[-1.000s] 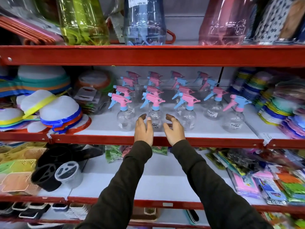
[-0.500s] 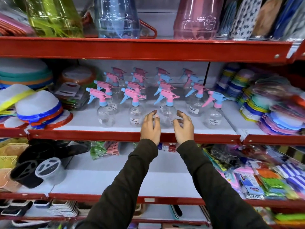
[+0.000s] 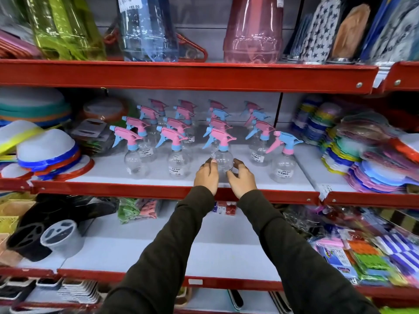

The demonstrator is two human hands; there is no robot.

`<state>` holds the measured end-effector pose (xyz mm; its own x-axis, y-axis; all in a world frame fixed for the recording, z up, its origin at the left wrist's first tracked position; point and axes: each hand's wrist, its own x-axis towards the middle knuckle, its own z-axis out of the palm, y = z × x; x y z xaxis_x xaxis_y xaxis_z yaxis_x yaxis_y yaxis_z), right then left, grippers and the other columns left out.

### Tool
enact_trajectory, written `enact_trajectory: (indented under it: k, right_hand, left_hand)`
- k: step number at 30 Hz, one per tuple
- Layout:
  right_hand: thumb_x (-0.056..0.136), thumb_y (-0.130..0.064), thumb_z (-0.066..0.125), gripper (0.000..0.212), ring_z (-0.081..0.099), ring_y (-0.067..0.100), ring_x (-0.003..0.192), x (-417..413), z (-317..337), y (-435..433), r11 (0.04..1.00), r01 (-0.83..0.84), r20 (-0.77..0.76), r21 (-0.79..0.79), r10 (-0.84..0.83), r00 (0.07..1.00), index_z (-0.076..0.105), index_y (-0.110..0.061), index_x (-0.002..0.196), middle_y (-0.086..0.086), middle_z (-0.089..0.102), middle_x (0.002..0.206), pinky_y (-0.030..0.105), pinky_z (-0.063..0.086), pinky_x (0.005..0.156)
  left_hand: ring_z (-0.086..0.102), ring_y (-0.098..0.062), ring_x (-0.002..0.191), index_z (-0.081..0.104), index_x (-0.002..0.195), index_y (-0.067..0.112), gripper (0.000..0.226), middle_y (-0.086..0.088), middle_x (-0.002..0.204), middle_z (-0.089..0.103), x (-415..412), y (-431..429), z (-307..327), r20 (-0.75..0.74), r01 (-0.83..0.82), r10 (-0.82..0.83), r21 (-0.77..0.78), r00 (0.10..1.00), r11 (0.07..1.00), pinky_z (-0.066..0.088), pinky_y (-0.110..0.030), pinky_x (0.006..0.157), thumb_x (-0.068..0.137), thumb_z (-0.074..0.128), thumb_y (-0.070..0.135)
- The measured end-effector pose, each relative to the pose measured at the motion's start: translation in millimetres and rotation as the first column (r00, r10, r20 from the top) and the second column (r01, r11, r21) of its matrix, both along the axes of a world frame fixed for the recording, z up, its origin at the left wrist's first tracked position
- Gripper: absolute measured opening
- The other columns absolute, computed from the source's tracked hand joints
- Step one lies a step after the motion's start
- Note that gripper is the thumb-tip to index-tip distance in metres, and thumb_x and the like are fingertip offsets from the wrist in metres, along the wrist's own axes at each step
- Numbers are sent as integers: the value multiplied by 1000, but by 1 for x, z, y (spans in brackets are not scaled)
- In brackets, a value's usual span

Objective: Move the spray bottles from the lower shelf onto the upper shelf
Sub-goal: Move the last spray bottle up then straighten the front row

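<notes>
Both hands [image 3: 223, 177] now cup a spray bottle [image 3: 223, 158].

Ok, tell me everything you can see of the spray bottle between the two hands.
The spray bottle stands upright at the front of the middle shelf, in a row with others like it. Its round body looks like clear plastic and seems empty, with a small white label partly hidden. On top sits a pink trigger head with a blue lever and blue collar. The left hand and right hand cup it from both sides, fingers at the body.
</notes>
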<state>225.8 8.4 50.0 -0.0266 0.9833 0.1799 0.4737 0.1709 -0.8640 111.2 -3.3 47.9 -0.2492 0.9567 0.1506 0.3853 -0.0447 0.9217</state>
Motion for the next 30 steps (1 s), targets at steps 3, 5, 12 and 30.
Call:
enact_trajectory:
  k: [3, 5, 12, 30]
  right_hand:
    - [96, -18, 54, 52, 54, 31, 127, 0, 0, 0, 1000, -6, -7, 4, 6, 1000, 42, -12, 146, 14, 54, 142, 36, 42, 110]
    - [96, -18, 55, 50, 55, 30, 126, 1, 0, 0, 1000, -5, -15, 6, 5, 1000, 43, -12, 145, 14, 55, 141, 34, 42, 108]
    - [97, -20, 55, 53, 54, 30, 129, 6, 0, -1, 1000, 1, -26, 18, -1, 1000, 41, -11, 147, 13, 48, 147, 33, 41, 111]
    - [95, -7, 54, 41, 58, 21, 114, 127, -8, -24, 929, 325, -247, 178, -277, 929, 54, -11, 135, 9, 54, 137, 32, 46, 103]
  left_hand:
    - [52, -28, 122, 56, 126, 13, 43, -16, 136, 57, 1, 1, -1, 14, -3, 3, 3, 1000, 1000, 29, -25, 98, 106, 26, 37]
    - [52, -28, 122, 56, 127, 13, 43, -16, 137, 57, 0, 2, -2, 3, 0, 0, 5, 1000, 1000, 29, -25, 99, 106, 27, 37]
    - [43, -29, 136, 45, 143, 9, 48, -15, 147, 47, 5, -3, -1, -18, -64, 65, 44, 998, 997, 28, -31, 113, 106, 29, 36]
    - [52, -19, 120, 59, 127, 15, 31, -7, 129, 57, 111, -15, -13, 66, -33, 11, 334, 998, 942, 37, -26, 102, 104, 39, 22]
